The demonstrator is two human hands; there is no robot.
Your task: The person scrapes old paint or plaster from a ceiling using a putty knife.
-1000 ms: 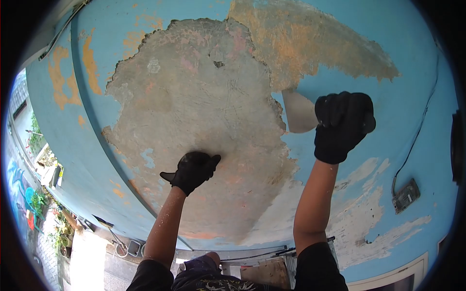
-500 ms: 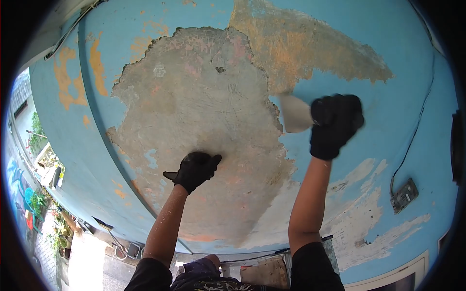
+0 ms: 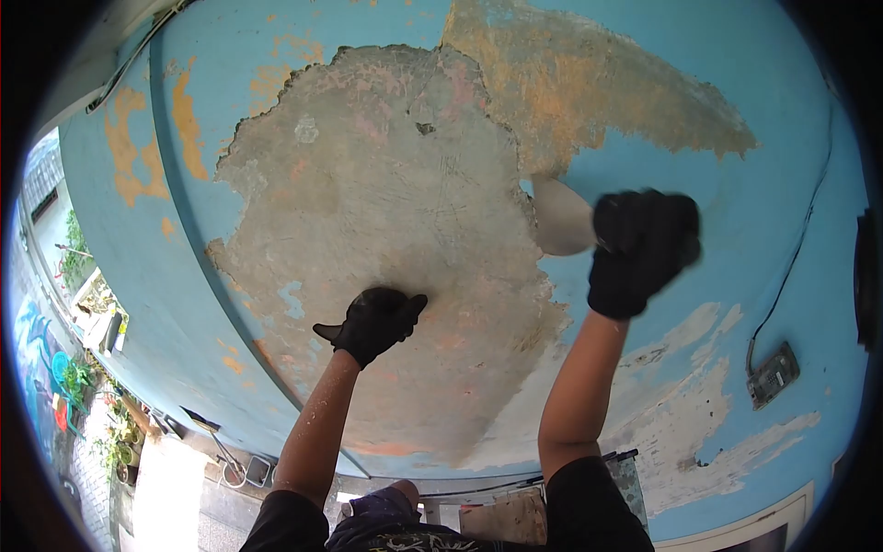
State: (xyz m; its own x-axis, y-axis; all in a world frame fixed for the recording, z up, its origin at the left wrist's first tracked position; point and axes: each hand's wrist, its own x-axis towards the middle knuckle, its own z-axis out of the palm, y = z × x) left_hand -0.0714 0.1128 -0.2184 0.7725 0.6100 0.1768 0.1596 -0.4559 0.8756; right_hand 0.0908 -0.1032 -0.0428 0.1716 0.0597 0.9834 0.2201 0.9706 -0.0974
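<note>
My right hand (image 3: 644,250), in a black glove, is wrapped round the handle of a scraper (image 3: 562,217). The scraper's wide metal blade points left and lies at the boundary between blue paint and the bare grey patch (image 3: 386,193) of the wall. Lower and to the left, my left hand (image 3: 377,324), gloved in black too, rests against the bare patch with nothing in it. Its outer digits stick out to either side, while the other fingertips are hard to make out. Pale flecks dot the left forearm.
A wall box (image 3: 773,375) with a cable (image 3: 793,267) sits at the right. A ridge (image 3: 216,276) runs down the left of the wall. Below stand a long-handled tool (image 3: 216,437), a bucket (image 3: 234,474) and a wooden board (image 3: 504,520). Potted plants (image 3: 120,442) stand far left.
My right hand has dropped slightly, and the scraper blade is tilted a little differently at the paint edge. My left hand keeps its place on the wall; the view has shifted slightly.
</note>
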